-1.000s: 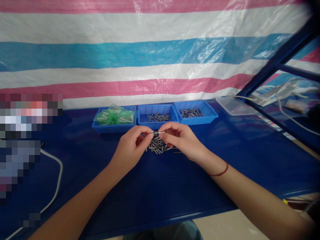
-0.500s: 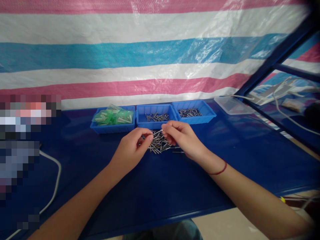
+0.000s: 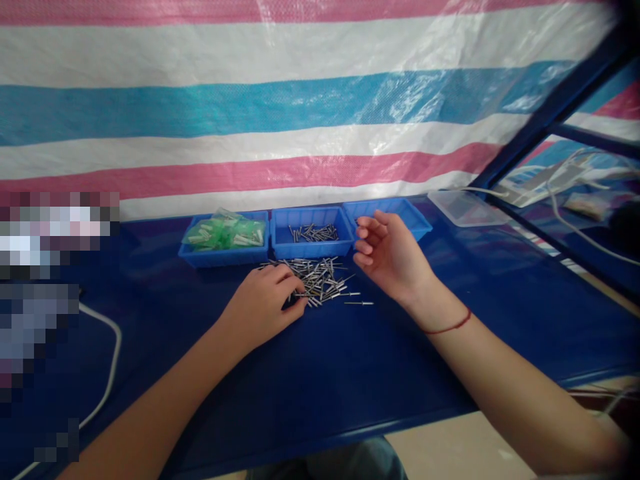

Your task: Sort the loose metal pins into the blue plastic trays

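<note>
My left hand (image 3: 270, 297) rests at the left side of a loose pile of blind rivets (image 3: 320, 277) on the blue table. Its fingers are curved and the thumb stands apart from them, touching the pile's edge; nothing shows gripped. My right hand (image 3: 393, 257) is raised at the front of the right blue bin (image 3: 417, 227), palm turned inward. Its fingers are loosely curled and apart, with no rivet visible in them. This hand hides the bin's contents. The middle blue bin (image 3: 313, 250) holds rivets. One single rivet (image 3: 359, 303) lies right of the pile.
The left blue bin (image 3: 225, 257) holds green bags with pale pieces. A clear plastic lid or tray (image 3: 467, 208) lies at the back right by a dark metal frame (image 3: 533, 143). A white cable (image 3: 117, 347) runs along the left. Striped sheeting (image 3: 250, 110) hangs behind.
Both hands held a rivet between their fingertips over the pile. They have parted: the right hand moved right and up to the right bin, the left lowered to the pile.
</note>
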Available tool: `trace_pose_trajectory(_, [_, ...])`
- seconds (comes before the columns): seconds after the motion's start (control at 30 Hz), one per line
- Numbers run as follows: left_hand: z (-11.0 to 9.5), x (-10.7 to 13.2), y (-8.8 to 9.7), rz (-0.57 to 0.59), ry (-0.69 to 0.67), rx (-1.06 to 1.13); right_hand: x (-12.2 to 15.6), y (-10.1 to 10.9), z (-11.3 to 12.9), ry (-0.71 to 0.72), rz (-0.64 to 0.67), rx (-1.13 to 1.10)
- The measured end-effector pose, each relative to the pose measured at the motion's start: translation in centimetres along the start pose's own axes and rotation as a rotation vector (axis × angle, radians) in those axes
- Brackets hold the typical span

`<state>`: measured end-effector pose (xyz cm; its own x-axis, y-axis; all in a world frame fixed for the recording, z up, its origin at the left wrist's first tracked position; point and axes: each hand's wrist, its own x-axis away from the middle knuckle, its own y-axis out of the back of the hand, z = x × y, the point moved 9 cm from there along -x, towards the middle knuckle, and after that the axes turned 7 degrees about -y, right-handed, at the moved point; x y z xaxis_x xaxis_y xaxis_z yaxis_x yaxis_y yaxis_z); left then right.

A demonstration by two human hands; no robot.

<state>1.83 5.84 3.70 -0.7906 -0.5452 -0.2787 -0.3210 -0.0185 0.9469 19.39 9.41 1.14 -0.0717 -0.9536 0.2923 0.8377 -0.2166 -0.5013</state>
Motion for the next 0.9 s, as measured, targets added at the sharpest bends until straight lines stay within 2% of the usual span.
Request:
trace_pose_trajectory(0.1, [0.1, 0.1, -0.2, 0.052, 0.008, -0.076, 0.4, -1.1, -1.1, -0.074, 0.037, -0.007])
trace_pose_trajectory(0.3, [-0.3, -0.1, -0.3, 0.116, -0.045, -0.134, 0.7, -2.0, -2.1, -0.109, 0.105, 0.064])
trace_pose_trajectory(0.4, [0.0, -0.1, -0.6, 0.131, -0.042, -0.152, 1.0, -2.4, -2.2, -0.083, 0.116, 0.18])
trace_pose_trajectory(0.5, [0.6, 0.0, -0.9, 0.131, -0.012, -0.14, 1.3, -2.7, -1.9, 0.001, 0.107, 0.352])
trace_pose_trajectory(0.6, [1.3, -0.1, -0.6, 0.069, 0.047, -0.029, 1.5, -3.4, -1.5, 0.109, 0.128, 0.553])
trace_pose_trajectory(0.73, [2.4, 0.1, 0.6, -0.107, 0.183, 0.272, 2.0, -4.8, -1.5, 0.274, 0.226, 0.794])
trace_pose_trajectory(0.8, [2.9, 0.4, 0.7, -0.16, 0.261, 0.371, 2.4, -5.4, -1.9, 0.296, 0.282, 0.811])
trace_pose_trajectory(0.9, [3.1, 0.6, 0.3, -0.175, 0.337, 0.477, 2.8, -5.7, -2.4, 0.286, 0.328, 0.742])
